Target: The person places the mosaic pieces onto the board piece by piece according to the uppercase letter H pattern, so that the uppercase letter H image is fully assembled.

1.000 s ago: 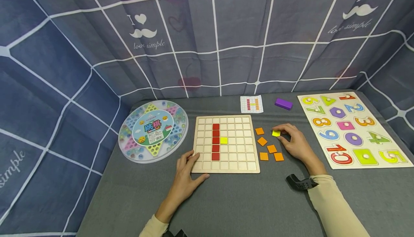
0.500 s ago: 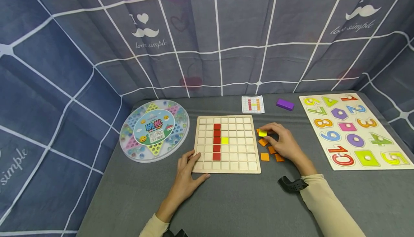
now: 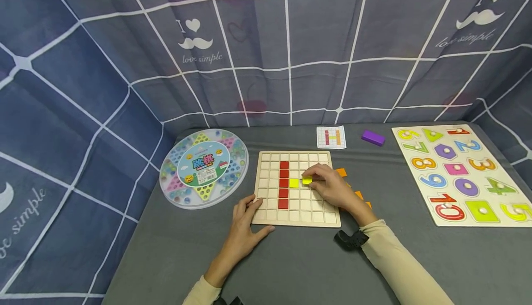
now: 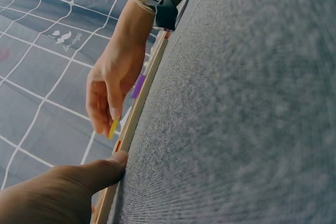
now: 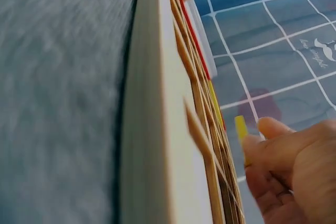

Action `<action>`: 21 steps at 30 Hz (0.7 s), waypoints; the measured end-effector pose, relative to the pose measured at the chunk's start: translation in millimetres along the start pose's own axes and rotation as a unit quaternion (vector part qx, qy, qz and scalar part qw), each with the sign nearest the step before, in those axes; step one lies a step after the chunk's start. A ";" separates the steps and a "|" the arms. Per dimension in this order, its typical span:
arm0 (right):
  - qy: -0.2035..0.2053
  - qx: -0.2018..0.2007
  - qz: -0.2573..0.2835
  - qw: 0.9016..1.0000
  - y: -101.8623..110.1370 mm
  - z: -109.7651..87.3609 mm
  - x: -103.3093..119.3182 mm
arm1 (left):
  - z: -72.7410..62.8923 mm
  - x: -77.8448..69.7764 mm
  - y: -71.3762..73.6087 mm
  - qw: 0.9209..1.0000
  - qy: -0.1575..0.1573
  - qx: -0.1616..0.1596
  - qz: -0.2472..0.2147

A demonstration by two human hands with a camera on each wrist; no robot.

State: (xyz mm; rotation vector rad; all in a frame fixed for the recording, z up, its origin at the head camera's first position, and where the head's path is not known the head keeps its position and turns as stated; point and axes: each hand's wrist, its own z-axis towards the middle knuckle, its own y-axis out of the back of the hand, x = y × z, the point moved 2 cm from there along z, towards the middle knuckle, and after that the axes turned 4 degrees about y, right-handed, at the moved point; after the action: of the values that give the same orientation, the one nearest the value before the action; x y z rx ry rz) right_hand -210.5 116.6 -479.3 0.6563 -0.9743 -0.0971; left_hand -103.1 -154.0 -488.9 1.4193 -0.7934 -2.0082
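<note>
In the head view, a wooden grid board [image 3: 270,219] carries a column of red square tiles [image 3: 283,193], with one yellow tile [image 3: 293,183] set beside the column. My right hand [image 3: 332,187] pinches a second yellow tile [image 3: 307,180] between thumb and fingertips, over the cells just right of the first one. The right wrist view shows this pinched tile [image 5: 241,129] above the board's surface. My left hand [image 3: 245,231] rests at the board's near left corner, fingers on the left edge and thumb [image 4: 119,160] against the near edge.
Several orange tiles [image 3: 341,172] lie right of the board, partly hidden by my right hand. Behind are a pattern card [image 3: 331,137] and a purple block [image 3: 373,138]. A round marble game [image 3: 203,168] stands left, a number puzzle board [image 3: 465,175] right.
My right hand has carried the pinched yellow tile leftward, past the orange tiles and over the board. The left hand stays at the board's corner. The head view has shifted slightly.
</note>
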 end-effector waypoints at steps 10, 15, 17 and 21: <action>0.020 0.009 -0.007 1.000 -7.6 -1.2 -6.3 | 0.3 -1.3 -1.1 1.000 -0.002 -0.001 -0.008; 0.006 0.020 0.000 1.000 -8.5 -1.4 -8.7 | -0.7 -0.6 -1.1 1.000 -0.013 -0.009 -0.005; 0.002 0.022 0.004 1.000 -8.2 -1.3 -8.4 | -0.4 -0.8 -1.0 1.000 -0.014 -0.010 -0.006; 0.002 0.018 0.007 1.000 -7.9 -0.8 -7.1 | -0.1 -0.7 -0.6 1.000 -0.014 -0.009 -0.005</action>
State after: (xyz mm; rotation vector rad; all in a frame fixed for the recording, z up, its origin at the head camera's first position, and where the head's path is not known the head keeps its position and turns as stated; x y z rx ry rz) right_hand -212.4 113.3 -489.3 0.6834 -0.9777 -0.0658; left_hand -102.9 -153.2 -488.9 1.3910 -0.7799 -2.0418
